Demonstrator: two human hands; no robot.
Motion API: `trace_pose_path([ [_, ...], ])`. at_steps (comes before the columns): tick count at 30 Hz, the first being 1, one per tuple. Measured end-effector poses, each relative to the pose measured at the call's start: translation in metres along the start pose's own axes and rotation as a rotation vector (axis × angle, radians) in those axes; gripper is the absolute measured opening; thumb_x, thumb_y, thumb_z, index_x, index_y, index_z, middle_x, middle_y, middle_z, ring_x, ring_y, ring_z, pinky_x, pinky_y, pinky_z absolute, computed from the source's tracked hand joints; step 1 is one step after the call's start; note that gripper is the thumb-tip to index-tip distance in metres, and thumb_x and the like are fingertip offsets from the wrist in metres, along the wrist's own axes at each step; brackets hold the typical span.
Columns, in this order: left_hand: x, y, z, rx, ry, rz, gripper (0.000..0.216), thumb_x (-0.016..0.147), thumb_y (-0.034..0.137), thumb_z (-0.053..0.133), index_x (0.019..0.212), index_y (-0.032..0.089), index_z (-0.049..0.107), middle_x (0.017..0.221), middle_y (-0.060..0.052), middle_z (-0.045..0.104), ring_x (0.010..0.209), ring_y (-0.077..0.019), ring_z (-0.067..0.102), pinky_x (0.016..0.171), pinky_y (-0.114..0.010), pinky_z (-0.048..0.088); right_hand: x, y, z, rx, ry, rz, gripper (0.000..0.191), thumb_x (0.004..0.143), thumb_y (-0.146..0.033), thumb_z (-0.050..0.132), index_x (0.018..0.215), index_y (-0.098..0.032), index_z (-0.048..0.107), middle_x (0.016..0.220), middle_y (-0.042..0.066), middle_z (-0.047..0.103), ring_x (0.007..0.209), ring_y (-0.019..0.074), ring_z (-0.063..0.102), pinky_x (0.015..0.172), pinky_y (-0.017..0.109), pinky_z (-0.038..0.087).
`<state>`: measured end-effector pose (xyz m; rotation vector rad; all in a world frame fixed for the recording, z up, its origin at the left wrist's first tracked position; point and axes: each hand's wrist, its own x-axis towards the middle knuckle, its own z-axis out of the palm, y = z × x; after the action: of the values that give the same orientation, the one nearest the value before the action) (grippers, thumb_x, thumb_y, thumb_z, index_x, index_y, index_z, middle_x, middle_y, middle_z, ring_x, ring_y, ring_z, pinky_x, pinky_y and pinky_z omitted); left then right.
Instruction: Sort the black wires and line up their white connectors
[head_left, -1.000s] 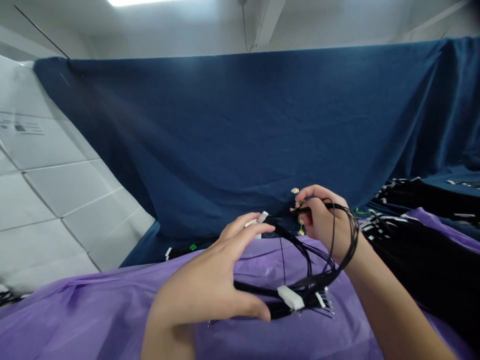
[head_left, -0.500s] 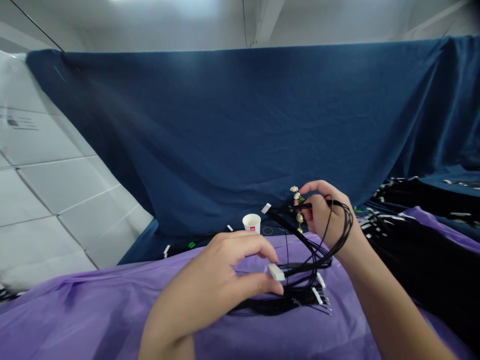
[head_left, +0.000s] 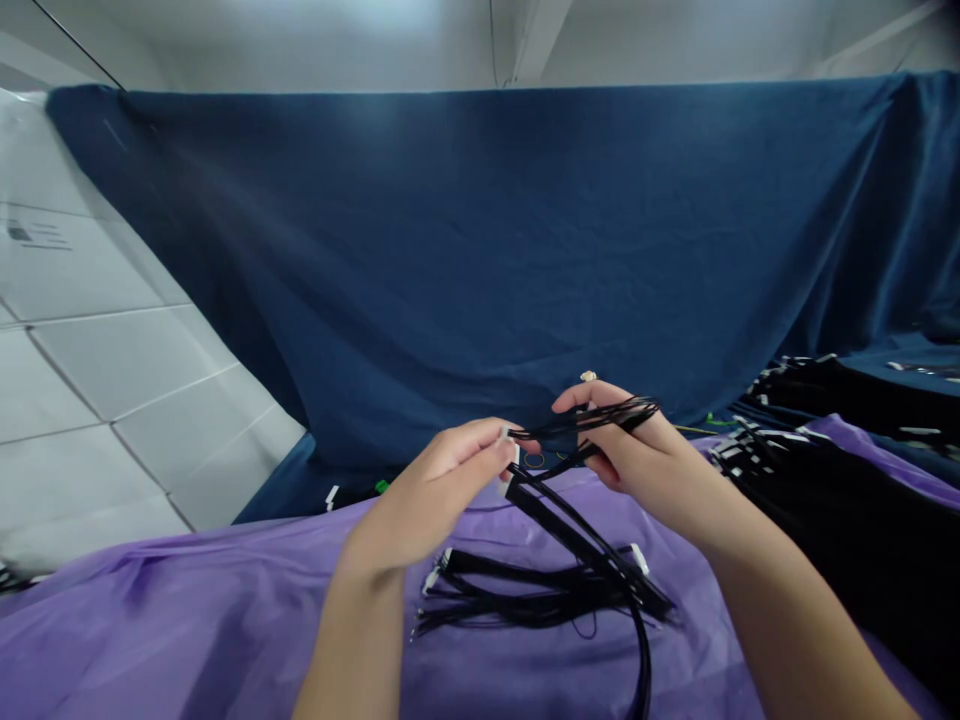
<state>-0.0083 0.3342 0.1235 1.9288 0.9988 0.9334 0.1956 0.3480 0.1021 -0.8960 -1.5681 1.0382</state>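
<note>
My left hand (head_left: 439, 480) is raised over the purple sheet (head_left: 187, 620), its fingertips pinched on a small white connector (head_left: 513, 458) at the end of a bundle of thin black wires (head_left: 577, 545). My right hand (head_left: 630, 450) is just to its right, fingers closed around the upper strands of the same black wires near their far end. The bundle hangs down between both hands. More black wires with white connectors (head_left: 517, 595) lie on the purple sheet below.
A dark blue cloth (head_left: 465, 260) hangs as a backdrop across the far side. A heap of black wire harnesses with white connectors (head_left: 810, 450) fills the right. White panels (head_left: 97, 380) stand at the left. A small green part (head_left: 385, 487) lies by the blue cloth's foot.
My left hand has risen from the sheet, carrying a white connector up to my right hand. The wire loop has slipped off my right wrist and the bundle now hangs straighter.
</note>
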Motion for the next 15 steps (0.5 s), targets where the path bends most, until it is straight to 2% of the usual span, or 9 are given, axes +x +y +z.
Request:
trace_pose_path([
  [3, 0.008, -0.008, 0.003, -0.135, -0.167, -0.011, 0.03, 0.094, 0.039, 0.051, 0.092, 0.017, 0.069, 0.09, -0.006, 0.066, 0.085, -0.018, 0.055, 0.075, -0.028, 0.04, -0.001, -0.002, 0.003, 0.058, -0.01, 0.014, 0.019, 0.093, -0.033, 0.047, 0.101, -0.02, 0.056, 0.051, -0.009, 0.036, 0.046, 0.0073, 0.032, 0.043, 0.018, 0.024],
  [6, 0.012, -0.01, 0.011, -0.322, -0.192, -0.024, 0.027, 0.091, 0.04, 0.054, 0.082, 0.017, 0.064, 0.087, -0.007, 0.065, 0.086, -0.0197, 0.056, 0.078, -0.029, 0.041, -0.001, -0.003, 0.007, 0.078, -0.006, 0.022, 0.02, 0.092, -0.035, 0.05, 0.104, -0.02, 0.055, 0.051, -0.009, 0.037, 0.046, 0.0073, 0.033, 0.042, 0.017, 0.025],
  [9, 0.015, -0.008, 0.019, -0.505, -0.117, -0.063, 0.028, 0.09, 0.041, 0.055, 0.076, 0.017, 0.059, 0.077, -0.004, 0.059, 0.078, -0.018, 0.056, 0.076, -0.029, 0.042, -0.001, -0.003, 0.012, 0.155, 0.007, 0.021, 0.027, 0.09, -0.039, 0.055, 0.109, -0.02, 0.053, 0.053, -0.01, 0.038, 0.045, 0.0072, 0.034, 0.042, 0.017, 0.028],
  [11, 0.016, -0.006, 0.022, -0.581, -0.025, -0.053, 0.027, 0.09, 0.038, 0.056, 0.074, 0.016, 0.059, 0.073, -0.002, 0.056, 0.074, -0.0155, 0.054, 0.073, -0.028, 0.041, -0.001, -0.002, 0.014, 0.221, -0.001, 0.006, 0.032, 0.089, -0.042, 0.059, 0.111, -0.02, 0.052, 0.058, -0.008, 0.043, 0.046, 0.0069, 0.036, 0.042, 0.018, 0.03],
  [15, 0.017, -0.004, 0.022, -0.666, 0.141, 0.036, 0.028, 0.088, 0.036, 0.06, 0.069, 0.016, 0.057, 0.068, 0.0, 0.052, 0.066, -0.0122, 0.048, 0.065, -0.024, 0.037, 0.0, 0.002, 0.017, 0.224, -0.134, -0.021, 0.035, 0.09, -0.047, 0.06, 0.111, -0.021, 0.05, 0.067, -0.005, 0.053, 0.047, 0.006, 0.037, 0.042, 0.018, 0.027],
])
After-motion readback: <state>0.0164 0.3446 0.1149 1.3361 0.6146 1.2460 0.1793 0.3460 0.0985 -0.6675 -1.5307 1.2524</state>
